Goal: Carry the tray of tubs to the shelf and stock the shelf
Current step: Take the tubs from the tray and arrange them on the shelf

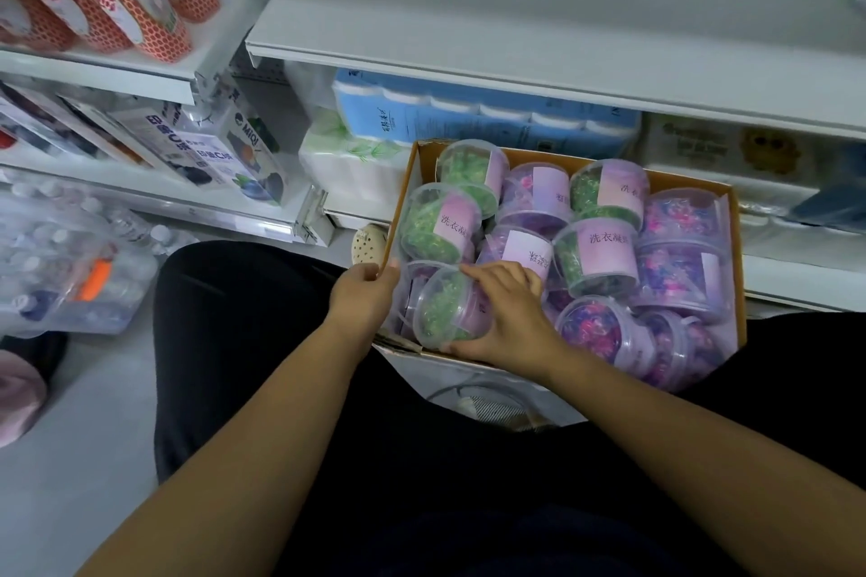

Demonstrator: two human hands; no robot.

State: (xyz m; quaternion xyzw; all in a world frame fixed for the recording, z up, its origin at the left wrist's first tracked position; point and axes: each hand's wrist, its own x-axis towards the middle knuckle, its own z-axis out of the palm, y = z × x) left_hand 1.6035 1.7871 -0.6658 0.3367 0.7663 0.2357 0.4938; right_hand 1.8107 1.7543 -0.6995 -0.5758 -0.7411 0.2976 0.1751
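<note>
- Tray (735, 248) of tubs sits below the bare white shelf (539, 14).
- Left hand (363, 295) grips its near-left corner.
- Right hand (503, 319) wraps a green-filled tub (443, 309).

Clear glossy plastic is seen in the tubs (597, 258), brown matt cardboard in the tray (739, 258), smooth white-painted metal in the shelf (539, 33).

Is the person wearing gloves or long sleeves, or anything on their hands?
No gloves and no long sleeves. Both forearms are bare all the way to the bottom of the picture. The left hand and the right hand are bare too, with no rings, watch or bracelet showing. The only clothing in view is dark, nearly black trousers below the arms.
</note>
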